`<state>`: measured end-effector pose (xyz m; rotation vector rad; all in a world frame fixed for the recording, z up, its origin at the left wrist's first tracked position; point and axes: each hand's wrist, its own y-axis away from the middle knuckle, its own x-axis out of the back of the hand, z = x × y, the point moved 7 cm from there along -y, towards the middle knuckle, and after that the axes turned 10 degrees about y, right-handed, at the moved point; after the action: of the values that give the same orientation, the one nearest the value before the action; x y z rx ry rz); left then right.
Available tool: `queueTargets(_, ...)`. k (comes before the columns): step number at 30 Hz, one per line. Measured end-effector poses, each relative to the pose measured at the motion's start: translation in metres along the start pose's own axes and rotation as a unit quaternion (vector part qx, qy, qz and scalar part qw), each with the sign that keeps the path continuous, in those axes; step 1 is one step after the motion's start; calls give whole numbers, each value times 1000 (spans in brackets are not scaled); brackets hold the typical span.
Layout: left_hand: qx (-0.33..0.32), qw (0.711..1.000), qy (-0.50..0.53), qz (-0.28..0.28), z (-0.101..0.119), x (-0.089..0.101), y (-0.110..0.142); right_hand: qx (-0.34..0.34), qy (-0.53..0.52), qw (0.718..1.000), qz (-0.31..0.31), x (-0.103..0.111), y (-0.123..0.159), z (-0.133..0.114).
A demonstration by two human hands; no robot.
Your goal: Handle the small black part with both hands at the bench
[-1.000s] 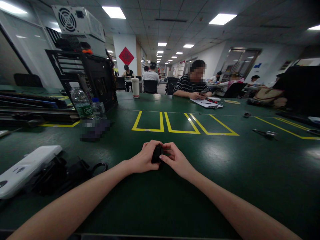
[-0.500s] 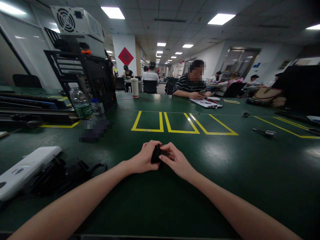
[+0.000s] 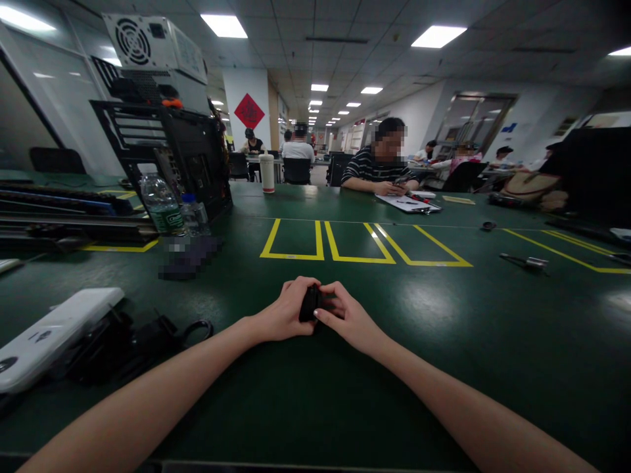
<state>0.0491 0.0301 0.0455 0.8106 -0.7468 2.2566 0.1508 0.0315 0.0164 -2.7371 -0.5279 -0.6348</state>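
Both my hands meet on the green table (image 3: 444, 355) in front of me, gripping one small black object (image 3: 309, 305) between them. My left hand (image 3: 286, 312) wraps its fingers round the object's left side. My right hand (image 3: 345, 315) pinches it from the right with thumb and fingers. Most of the object is hidden by my fingers, so I cannot make out what it is.
A white flat device (image 3: 54, 332) lies on black gear with a cable loop (image 3: 197, 328) at my left. Water bottles (image 3: 160, 203) and an open computer case (image 3: 187, 157) stand further back left. Yellow tape boxes (image 3: 359, 246) mark the table; a seated person (image 3: 379, 167) works opposite; a tool (image 3: 527, 261) lies right.
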Motion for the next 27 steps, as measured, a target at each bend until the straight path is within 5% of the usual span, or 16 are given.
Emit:
queueTargets(7, -7, 1000, 0, 1, 1, 0, 0, 44, 62, 995, 58, 5, 1, -7)
queueTargets(20, 19, 999, -1, 45, -17, -7, -3, -19, -49, 999, -6, -1, 0, 0)
queueTargets(27, 15, 1000, 19, 11, -7, -3, -3, 1, -15, 999, 35, 3, 0, -1)
